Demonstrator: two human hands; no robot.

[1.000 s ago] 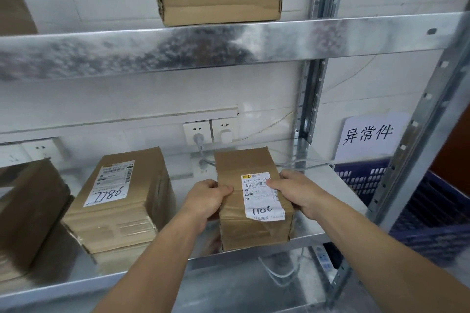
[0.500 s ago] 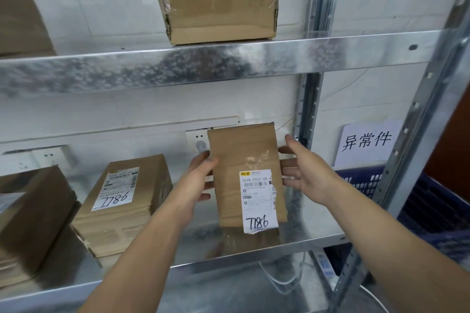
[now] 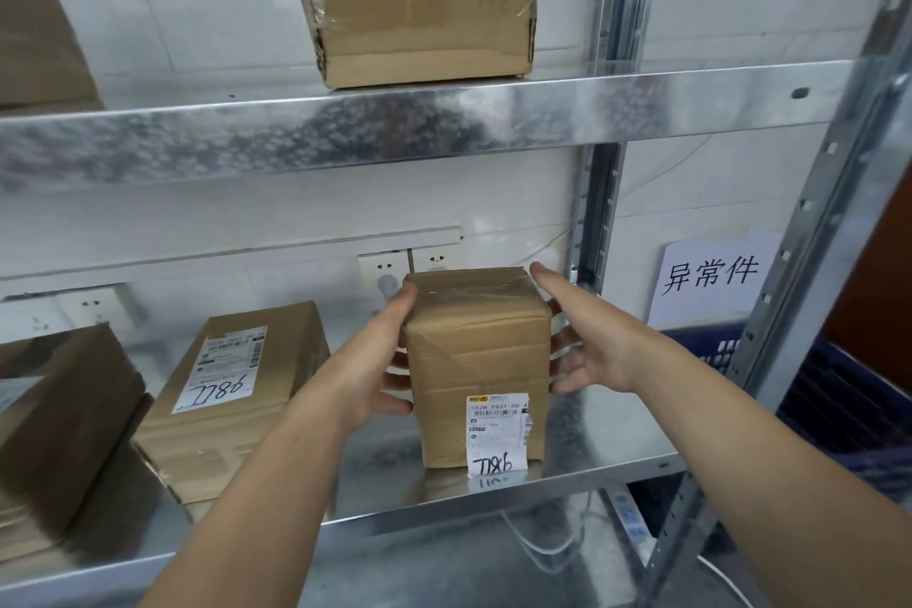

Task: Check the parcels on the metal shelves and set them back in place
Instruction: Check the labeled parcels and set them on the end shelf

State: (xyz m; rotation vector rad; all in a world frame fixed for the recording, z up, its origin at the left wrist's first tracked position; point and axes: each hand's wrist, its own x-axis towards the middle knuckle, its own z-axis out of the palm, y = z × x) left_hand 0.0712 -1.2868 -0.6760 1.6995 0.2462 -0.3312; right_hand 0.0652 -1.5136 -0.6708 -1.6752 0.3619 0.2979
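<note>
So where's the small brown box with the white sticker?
Head view: the small brown cardboard box stands upright near the lower metal shelf's front edge, right of centre, between the left hand and right hand.

Bare forearms (image 3: 256,484), left hand (image 3: 367,363), right hand (image 3: 589,336)

Bright, soft, even light, mottled glare along the galvanised steel upper shelf beam (image 3: 444,128), white paper label (image 3: 497,439) mirrored in the shiny steel lower shelf (image 3: 607,434), perforated grey steel upright (image 3: 809,222) bowed by wide-angle distortion, brown cardboard box at left edge (image 3: 59,434) slightly soft
</note>
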